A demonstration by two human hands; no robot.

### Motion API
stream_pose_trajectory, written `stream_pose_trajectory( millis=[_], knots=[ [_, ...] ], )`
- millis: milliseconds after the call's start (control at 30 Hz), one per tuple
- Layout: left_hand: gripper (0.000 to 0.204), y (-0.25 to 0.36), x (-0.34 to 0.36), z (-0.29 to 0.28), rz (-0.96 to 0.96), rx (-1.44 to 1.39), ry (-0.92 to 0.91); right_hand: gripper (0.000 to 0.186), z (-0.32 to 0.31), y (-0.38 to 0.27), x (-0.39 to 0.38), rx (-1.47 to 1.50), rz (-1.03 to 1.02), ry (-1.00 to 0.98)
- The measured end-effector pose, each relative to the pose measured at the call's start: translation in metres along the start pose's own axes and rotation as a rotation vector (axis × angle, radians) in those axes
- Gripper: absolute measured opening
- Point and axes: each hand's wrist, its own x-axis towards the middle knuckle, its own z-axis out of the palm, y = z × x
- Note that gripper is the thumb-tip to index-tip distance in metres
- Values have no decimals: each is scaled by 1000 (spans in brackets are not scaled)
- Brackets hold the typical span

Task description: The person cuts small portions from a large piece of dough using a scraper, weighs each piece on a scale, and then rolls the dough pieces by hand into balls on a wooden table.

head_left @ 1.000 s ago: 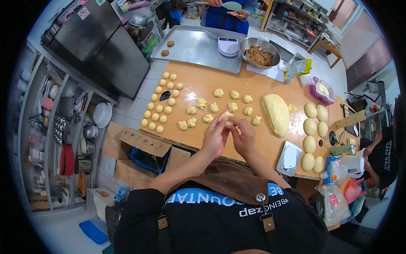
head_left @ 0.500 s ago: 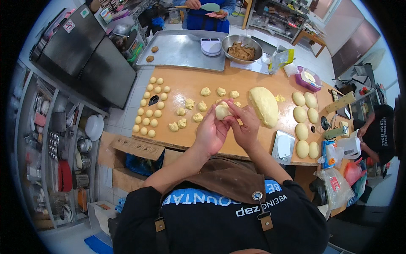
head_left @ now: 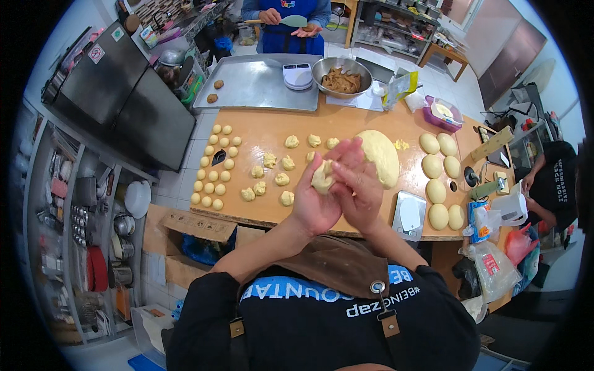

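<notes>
Over the front of the table I hold a small piece of pale yellow dough (head_left: 322, 178) between both hands. It lies in the fingers and palm of my left hand (head_left: 315, 205), thumb up along its side. My right hand (head_left: 361, 193) presses its fingers against the dough from the right and partly covers it. Behind my hands rests a large dough slab (head_left: 378, 157). Several rough dough lumps (head_left: 270, 161) are scattered left of my hands, and one newly visible lump (head_left: 286, 198) sits near the table edge.
Smooth small dough balls (head_left: 205, 161) stand in rows at the left; larger dough balls (head_left: 437, 190) are at the right, beside a kitchen scale (head_left: 409, 213). A metal tray (head_left: 247, 77) and a bowl of brown filling (head_left: 341, 79) lie beyond. Across, a person holds a spatula (head_left: 293, 21).
My right hand has turned, with its fingers now stretched up and across the dough. The dough piece is tilted more upright in my left hand. The whole view has shifted slightly.
</notes>
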Motion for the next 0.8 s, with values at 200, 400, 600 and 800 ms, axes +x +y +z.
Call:
stream_pose_trajectory(
  millis=[200,400,600,800],
  knots=[
    [82,-20,10,-1,-107,169,173,14,-16,19,4,163,416,50],
    [59,-46,19,-2,81,464,189,11,-35,39,12,-16,436,-136],
    [39,-22,28,7,236,249,127,37,-59,28,27,46,77,92],
    [58,-35,27,8,191,458,-48,26,-25,22,8,-26,177,165]
  ],
)
